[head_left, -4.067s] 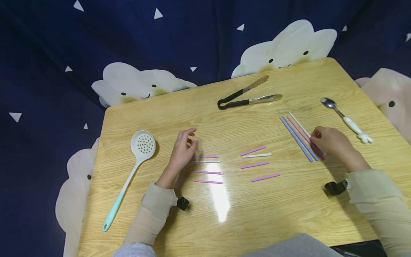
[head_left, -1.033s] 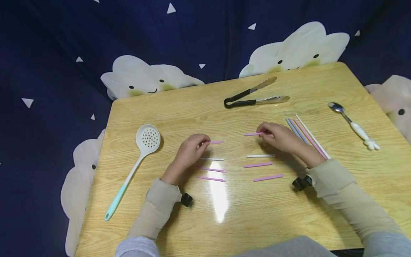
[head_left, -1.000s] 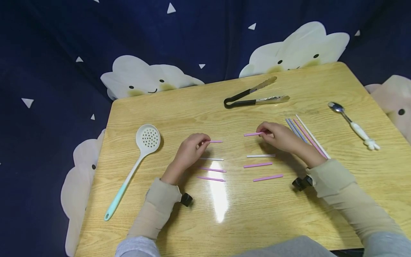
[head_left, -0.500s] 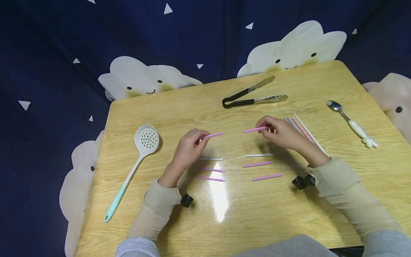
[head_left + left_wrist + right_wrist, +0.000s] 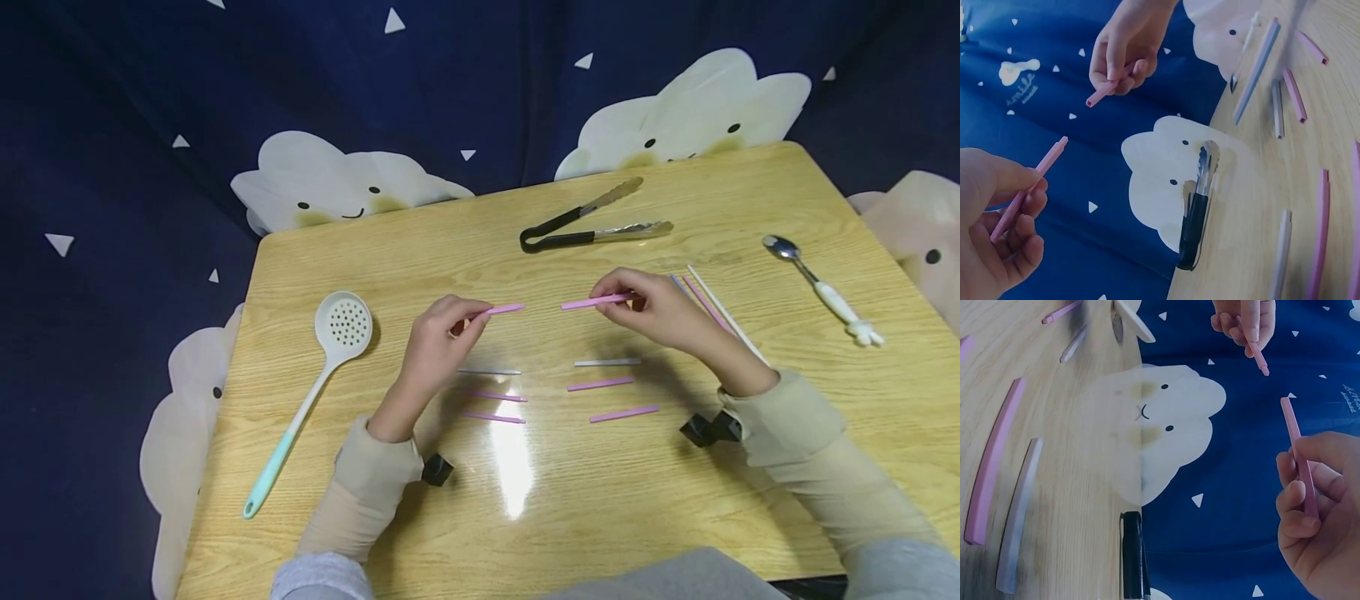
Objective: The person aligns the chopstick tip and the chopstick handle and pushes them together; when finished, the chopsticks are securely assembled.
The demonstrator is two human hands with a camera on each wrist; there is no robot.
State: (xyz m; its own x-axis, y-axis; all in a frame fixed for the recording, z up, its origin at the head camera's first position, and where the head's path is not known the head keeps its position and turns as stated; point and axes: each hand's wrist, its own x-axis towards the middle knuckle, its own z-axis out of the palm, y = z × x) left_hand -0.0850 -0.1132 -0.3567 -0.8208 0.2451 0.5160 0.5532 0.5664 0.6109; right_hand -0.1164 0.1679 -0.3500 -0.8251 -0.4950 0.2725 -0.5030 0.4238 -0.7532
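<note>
My left hand (image 5: 438, 343) pinches a slim pink stick (image 5: 1047, 161) between thumb and fingers; its free end narrows to a small stepped tip. Opposite it, my right hand (image 5: 648, 308) pinches another pink stick (image 5: 1297, 450), whose free end shows a square hole in the left wrist view. Both are held raised over the table, ends pointing at each other with a short gap between. Below the left hand lie a white stick (image 5: 491, 372) and two pink sticks (image 5: 497, 418). Below the right are a white stick (image 5: 607, 362) and two pink sticks (image 5: 624, 414).
Longer blue, pink and white sticks (image 5: 723, 310) lie beyond the right hand, partly hidden by it. Black-handled tongs (image 5: 558, 242) sit spread at the back. A slotted ladle (image 5: 307, 400) lies at left, a spoon (image 5: 823, 292) at right. A patterned curtain (image 5: 420, 92) hangs behind the table.
Around four seconds ago my left hand held nothing and my right was at the long sticks. Within the last second both hands have lifted the pink sticks and brought their ends nearer together.
</note>
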